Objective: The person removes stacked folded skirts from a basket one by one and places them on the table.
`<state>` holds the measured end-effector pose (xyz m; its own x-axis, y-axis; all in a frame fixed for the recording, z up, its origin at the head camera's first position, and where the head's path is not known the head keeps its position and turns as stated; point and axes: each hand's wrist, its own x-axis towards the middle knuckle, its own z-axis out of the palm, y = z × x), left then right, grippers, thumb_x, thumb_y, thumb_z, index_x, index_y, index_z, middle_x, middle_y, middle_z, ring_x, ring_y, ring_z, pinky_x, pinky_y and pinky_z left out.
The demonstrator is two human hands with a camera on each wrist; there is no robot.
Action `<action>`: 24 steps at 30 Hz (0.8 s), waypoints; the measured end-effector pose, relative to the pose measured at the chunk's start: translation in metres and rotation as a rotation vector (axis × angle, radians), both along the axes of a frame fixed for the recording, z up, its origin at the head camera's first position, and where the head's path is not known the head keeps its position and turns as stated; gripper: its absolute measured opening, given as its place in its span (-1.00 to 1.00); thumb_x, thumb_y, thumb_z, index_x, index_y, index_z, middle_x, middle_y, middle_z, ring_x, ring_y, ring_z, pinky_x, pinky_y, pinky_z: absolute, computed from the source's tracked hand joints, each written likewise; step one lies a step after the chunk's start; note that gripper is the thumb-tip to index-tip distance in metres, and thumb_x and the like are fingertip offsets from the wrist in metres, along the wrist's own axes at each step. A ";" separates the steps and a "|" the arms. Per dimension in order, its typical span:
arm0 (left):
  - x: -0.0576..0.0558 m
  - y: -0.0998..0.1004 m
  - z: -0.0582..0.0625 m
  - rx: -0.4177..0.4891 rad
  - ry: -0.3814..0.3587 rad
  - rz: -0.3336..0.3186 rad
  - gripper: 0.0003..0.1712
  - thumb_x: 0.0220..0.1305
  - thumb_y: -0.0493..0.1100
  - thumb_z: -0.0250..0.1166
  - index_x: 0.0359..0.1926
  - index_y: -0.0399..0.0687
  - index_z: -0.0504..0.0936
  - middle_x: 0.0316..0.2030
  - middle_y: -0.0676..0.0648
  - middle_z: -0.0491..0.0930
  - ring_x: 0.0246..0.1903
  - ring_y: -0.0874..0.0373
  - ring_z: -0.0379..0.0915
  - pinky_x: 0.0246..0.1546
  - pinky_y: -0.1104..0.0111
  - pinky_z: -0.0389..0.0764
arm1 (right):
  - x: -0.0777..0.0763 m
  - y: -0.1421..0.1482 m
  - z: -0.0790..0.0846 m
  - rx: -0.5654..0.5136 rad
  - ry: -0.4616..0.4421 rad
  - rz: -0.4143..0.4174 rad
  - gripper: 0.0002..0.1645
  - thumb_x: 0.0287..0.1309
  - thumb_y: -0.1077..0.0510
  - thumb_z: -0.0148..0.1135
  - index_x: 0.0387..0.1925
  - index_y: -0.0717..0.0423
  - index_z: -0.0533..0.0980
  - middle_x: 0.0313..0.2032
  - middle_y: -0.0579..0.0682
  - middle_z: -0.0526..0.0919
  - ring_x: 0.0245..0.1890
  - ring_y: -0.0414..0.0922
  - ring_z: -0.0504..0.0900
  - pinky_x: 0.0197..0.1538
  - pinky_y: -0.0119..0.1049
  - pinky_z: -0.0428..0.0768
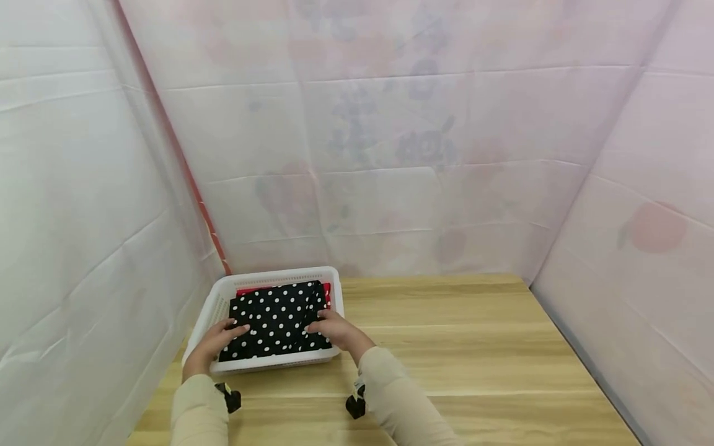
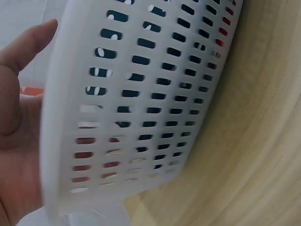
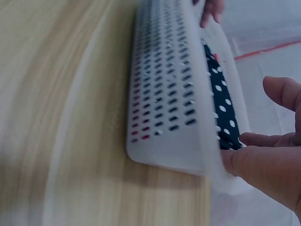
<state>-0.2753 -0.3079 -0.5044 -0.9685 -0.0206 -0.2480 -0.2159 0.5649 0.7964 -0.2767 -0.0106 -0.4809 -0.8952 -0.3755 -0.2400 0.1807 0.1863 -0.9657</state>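
A black cloth with white dots (image 1: 279,319) lies folded in a white plastic basket (image 1: 270,360) with slotted walls. Red fabric (image 1: 327,288) shows from beneath it at the back and right edges. My left hand (image 1: 214,344) reaches over the basket's left side, fingers spread on the cloth's left edge; the left wrist view has its thumb (image 2: 35,42) standing apart, other fingers partly hidden by the basket wall. At the right edge, my right hand (image 1: 340,331) touches the cloth with extended fingers. In the right wrist view, its thumb (image 3: 282,92) is raised apart from the fingers.
The basket stands at the back left of a wooden table (image 1: 446,347), close to the white sheet wall (image 1: 111,248) on the left. Another sheet wall (image 1: 379,204) rises behind the table. A black wrist mount (image 1: 229,397) hangs by the left sleeve.
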 end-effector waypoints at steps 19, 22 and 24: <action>-0.006 0.005 -0.014 -0.134 0.058 0.042 -0.09 0.16 0.10 0.26 0.26 -0.50 0.14 0.21 -0.53 0.10 0.15 -0.41 0.10 0.08 -0.14 0.25 | -0.001 -0.014 -0.013 0.007 0.022 -0.110 -0.30 0.09 0.19 0.23 0.21 0.40 0.23 0.13 0.31 0.32 0.07 0.19 0.37 0.02 0.19 0.37; -0.005 0.005 -0.013 -0.120 0.071 0.054 -0.12 0.15 0.09 0.28 0.22 -0.50 0.19 0.19 -0.52 0.15 0.12 -0.38 0.14 0.08 -0.12 0.26 | -0.003 -0.014 -0.015 -0.005 0.025 -0.104 -0.25 0.09 0.18 0.24 0.25 0.38 0.19 0.17 0.31 0.28 0.06 0.18 0.37 0.00 0.19 0.39; -0.004 0.005 -0.011 -0.109 0.081 0.059 -0.16 0.14 0.05 0.29 0.20 -0.49 0.22 0.17 -0.51 0.18 0.09 -0.35 0.18 0.07 -0.11 0.27 | -0.004 -0.014 -0.015 -0.013 0.021 -0.095 -0.22 0.09 0.18 0.24 0.28 0.35 0.16 0.20 0.32 0.25 0.08 0.19 0.35 0.01 0.20 0.38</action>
<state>-0.2792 -0.3028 -0.5156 -0.9817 -0.1002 -0.1621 -0.1884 0.6374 0.7471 -0.2802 -0.0250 -0.4956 -0.9316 -0.2917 -0.2168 0.1771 0.1565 -0.9717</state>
